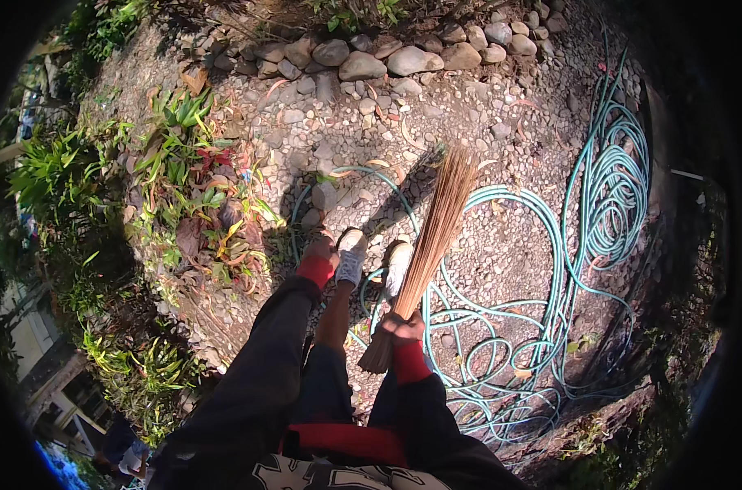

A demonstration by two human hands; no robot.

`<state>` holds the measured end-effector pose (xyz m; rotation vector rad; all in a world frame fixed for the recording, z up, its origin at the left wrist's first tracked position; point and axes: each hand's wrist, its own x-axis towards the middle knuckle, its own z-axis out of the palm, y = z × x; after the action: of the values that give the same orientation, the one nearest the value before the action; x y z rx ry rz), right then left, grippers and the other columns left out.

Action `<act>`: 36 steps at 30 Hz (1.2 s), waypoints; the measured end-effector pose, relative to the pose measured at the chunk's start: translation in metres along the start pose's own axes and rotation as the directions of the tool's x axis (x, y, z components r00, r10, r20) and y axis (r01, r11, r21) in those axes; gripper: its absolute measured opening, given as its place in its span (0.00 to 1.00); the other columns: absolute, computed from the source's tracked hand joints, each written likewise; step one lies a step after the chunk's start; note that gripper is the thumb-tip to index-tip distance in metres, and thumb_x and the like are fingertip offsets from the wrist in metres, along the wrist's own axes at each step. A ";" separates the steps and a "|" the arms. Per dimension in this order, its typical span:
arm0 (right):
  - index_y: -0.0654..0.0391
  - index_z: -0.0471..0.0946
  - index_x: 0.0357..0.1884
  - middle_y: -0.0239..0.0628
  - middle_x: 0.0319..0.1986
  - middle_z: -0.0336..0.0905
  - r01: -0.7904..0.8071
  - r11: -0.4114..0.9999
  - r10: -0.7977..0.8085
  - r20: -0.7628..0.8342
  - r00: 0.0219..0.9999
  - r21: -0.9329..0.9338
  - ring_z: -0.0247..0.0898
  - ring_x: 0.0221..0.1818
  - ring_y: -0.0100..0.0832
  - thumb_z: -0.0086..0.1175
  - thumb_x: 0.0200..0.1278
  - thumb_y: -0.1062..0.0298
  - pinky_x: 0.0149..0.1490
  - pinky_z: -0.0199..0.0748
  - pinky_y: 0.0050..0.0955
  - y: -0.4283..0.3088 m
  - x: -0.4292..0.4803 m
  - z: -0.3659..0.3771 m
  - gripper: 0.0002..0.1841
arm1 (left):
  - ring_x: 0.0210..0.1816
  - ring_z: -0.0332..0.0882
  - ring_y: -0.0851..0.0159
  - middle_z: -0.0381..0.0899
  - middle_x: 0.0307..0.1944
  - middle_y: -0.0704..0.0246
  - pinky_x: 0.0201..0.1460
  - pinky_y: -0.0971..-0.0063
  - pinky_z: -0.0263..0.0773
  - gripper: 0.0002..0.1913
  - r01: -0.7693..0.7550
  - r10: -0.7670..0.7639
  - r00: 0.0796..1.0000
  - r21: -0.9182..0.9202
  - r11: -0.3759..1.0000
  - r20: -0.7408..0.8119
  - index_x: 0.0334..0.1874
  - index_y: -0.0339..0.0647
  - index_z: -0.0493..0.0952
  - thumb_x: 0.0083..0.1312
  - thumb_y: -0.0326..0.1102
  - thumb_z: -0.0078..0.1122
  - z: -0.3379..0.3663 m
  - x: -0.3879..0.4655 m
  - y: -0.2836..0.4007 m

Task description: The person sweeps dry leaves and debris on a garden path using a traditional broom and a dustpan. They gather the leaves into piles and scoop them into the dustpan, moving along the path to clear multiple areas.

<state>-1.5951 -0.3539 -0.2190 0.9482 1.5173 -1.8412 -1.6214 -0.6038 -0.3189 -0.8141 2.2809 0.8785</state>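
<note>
My right hand (406, 325) grips a stick broom (435, 236), a bundle of thin brown ribs, near its narrow bound end. The broom slants up and away, its bristles spread at the far end above the pebbly ground. Held out ahead on the left is my left hand (322, 248), just beside my left shoe; its fingers look curled, and whether anything is in them is hidden. A heap of cut leaves and plants (208, 211) lies left of that hand. Loops of green garden hose (555, 245) run around my feet and to the right of the broom.
A row of large stones (362, 64) borders a planting bed at the far side. More hose lies in a dense coil (619, 184) at the right. Leafy plants (58, 165) line the left edge. A person (132, 456) is partly visible at the lower left.
</note>
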 end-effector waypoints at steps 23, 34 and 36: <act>0.60 0.66 0.42 0.39 0.25 0.71 -0.334 0.942 0.334 0.010 0.943 0.041 0.74 0.25 0.36 0.55 0.34 0.89 0.30 0.78 0.34 -0.033 0.069 0.061 0.26 | 0.45 0.76 0.49 0.79 0.37 0.53 0.46 0.58 0.72 0.15 -0.088 0.062 0.989 0.196 0.977 0.135 0.43 0.42 0.75 0.54 0.34 0.50 0.107 0.229 -0.051; 0.66 0.69 0.44 0.41 0.28 0.75 -0.125 0.992 0.124 0.043 0.991 0.011 0.76 0.27 0.37 0.58 0.37 0.81 0.33 0.78 0.35 -0.023 0.042 0.025 0.25 | 0.60 0.62 0.42 0.60 0.61 0.43 0.60 0.57 0.62 0.48 0.282 -0.208 0.959 0.601 0.748 -0.191 0.70 0.36 0.42 0.54 0.47 0.62 -0.169 0.028 -0.092; 0.67 0.71 0.43 0.39 0.26 0.76 -0.108 0.994 0.108 0.028 0.994 -0.008 0.76 0.27 0.37 0.58 0.38 0.79 0.32 0.77 0.34 -0.031 0.018 0.009 0.23 | 0.60 0.64 0.43 0.63 0.59 0.43 0.60 0.58 0.63 0.50 -0.082 0.096 0.994 0.226 0.971 -0.053 0.68 0.28 0.46 0.54 0.54 0.62 -0.146 -0.028 -0.038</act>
<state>-1.6313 -0.3561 -0.2143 0.9776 1.4257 -1.7657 -1.6167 -0.7232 -0.2223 -0.6525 2.4345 0.6265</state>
